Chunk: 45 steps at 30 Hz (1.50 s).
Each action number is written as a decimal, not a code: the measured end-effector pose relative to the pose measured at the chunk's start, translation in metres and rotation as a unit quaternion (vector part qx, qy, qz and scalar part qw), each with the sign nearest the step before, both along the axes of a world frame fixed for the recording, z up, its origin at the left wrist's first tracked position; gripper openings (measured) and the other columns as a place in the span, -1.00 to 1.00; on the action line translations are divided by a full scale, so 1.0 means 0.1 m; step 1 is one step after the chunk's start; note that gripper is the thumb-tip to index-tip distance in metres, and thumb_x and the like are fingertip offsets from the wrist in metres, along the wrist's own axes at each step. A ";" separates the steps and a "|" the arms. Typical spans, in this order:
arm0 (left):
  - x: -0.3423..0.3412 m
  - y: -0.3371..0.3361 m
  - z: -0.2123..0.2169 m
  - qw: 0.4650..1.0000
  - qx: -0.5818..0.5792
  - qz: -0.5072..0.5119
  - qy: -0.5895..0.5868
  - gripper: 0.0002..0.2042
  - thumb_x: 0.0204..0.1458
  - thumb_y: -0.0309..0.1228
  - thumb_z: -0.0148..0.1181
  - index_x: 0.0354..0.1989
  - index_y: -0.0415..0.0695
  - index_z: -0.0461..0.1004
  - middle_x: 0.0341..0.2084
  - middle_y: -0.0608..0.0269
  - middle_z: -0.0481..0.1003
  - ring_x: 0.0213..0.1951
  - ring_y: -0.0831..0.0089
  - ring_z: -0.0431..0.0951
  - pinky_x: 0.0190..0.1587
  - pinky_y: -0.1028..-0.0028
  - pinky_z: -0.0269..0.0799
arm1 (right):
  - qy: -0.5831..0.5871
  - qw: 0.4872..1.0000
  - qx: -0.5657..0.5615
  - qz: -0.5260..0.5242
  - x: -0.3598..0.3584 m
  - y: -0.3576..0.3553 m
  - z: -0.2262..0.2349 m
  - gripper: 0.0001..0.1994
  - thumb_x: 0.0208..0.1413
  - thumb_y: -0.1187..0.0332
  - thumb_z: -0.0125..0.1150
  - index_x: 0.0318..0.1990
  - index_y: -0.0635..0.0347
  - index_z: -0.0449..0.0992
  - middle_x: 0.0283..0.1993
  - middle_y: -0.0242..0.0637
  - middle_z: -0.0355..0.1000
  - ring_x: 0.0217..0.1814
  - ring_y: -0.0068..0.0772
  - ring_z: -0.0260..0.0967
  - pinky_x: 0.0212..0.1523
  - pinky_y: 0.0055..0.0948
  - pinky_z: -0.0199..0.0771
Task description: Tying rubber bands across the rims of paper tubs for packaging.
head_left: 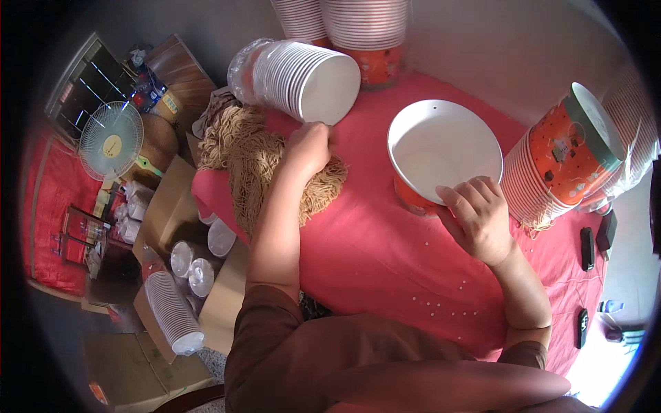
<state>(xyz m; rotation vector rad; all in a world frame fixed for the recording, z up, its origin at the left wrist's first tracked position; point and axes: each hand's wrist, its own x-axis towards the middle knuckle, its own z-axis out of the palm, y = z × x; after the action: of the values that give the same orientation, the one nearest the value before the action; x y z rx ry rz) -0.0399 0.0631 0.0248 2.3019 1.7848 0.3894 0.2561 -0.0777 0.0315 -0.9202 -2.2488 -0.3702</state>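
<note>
A large white-lined paper bucket (447, 141) with an orange outside stands upright on the red cloth. My right hand (478, 217) pinches its near rim, fingers bent over the edge. My left hand (310, 150) is closed beside the open mouth of a sideways stack of paper buckets (320, 82), partly wrapped in clear plastic. Anything inside that fist is hidden. Under and beside my left forearm lies a heap of tan cord bundles (251, 162), which hangs over the table's left edge.
More orange bucket stacks stand at the back (368, 41) and right (561, 148). Small white bits (434, 303) dot the red-covered table (372, 255). Dark handheld objects (586, 249) lie at its right edge. To the left are an open carton (165, 248) and a fan (110, 141).
</note>
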 end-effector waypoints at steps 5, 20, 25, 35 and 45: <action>-0.14 0.20 -0.37 0.993 0.055 0.019 0.104 -0.82 -0.08 -0.49 0.31 -0.26 -0.19 0.60 -0.22 -0.09 0.57 -0.11 -0.04 0.57 -0.06 0.10 0.46 | -0.021 0.999 0.007 -0.023 -0.04 -0.02 0.01 -0.63 -0.13 0.39 0.39 -0.10 0.16 0.49 -0.35 -0.34 0.39 -0.30 -0.29 0.41 -0.20 -0.26 0.42; 0.11 -0.10 0.03 0.984 0.074 -0.076 -0.142 -0.84 0.08 -0.47 0.19 -0.21 -0.29 0.52 -0.32 -0.05 0.58 -0.30 0.18 0.61 -0.17 0.31 0.47 | -0.027 0.999 0.005 -0.044 -0.04 -0.01 -0.01 -0.65 -0.10 0.37 0.37 -0.11 0.16 0.47 -0.34 -0.35 0.38 -0.29 -0.31 0.41 -0.23 -0.27 0.40; 0.02 -0.11 0.10 0.979 0.081 -0.027 -0.184 -0.84 0.08 -0.50 0.20 -0.18 -0.26 0.53 -0.28 -0.01 0.60 -0.29 0.19 0.61 -0.15 0.34 0.46 | -0.029 0.998 0.010 -0.051 -0.04 -0.03 0.00 -0.65 -0.10 0.36 0.36 -0.12 0.16 0.47 -0.35 -0.36 0.38 -0.29 -0.31 0.41 -0.22 -0.28 0.40; 0.07 0.26 -0.40 0.990 0.094 0.003 0.107 -0.85 0.06 -0.38 0.17 -0.27 -0.13 0.61 -0.20 0.07 0.58 -0.09 0.06 0.58 -0.04 0.13 0.47 | -0.033 0.998 0.011 -0.053 -0.05 -0.02 0.00 -0.65 -0.07 0.35 0.37 -0.10 0.16 0.46 -0.35 -0.35 0.37 -0.30 -0.32 0.40 -0.21 -0.28 0.41; 0.04 0.41 -0.65 0.990 0.096 -0.016 0.105 -0.80 0.05 -0.30 0.22 -0.27 -0.17 0.54 -0.25 -0.01 0.54 -0.11 0.01 0.55 -0.05 0.11 0.47 | -0.026 0.998 -0.025 -0.049 -0.05 -0.03 0.03 -0.55 -0.09 0.39 0.38 0.01 0.20 0.44 -0.30 -0.29 0.40 -0.23 -0.21 0.41 -0.10 -0.17 0.40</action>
<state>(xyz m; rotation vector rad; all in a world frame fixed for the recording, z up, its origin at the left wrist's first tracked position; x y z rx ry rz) -0.0357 0.1043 -0.0398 2.5866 1.8766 0.3391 0.2509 -0.0806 0.0345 -1.0614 -2.2746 -0.3883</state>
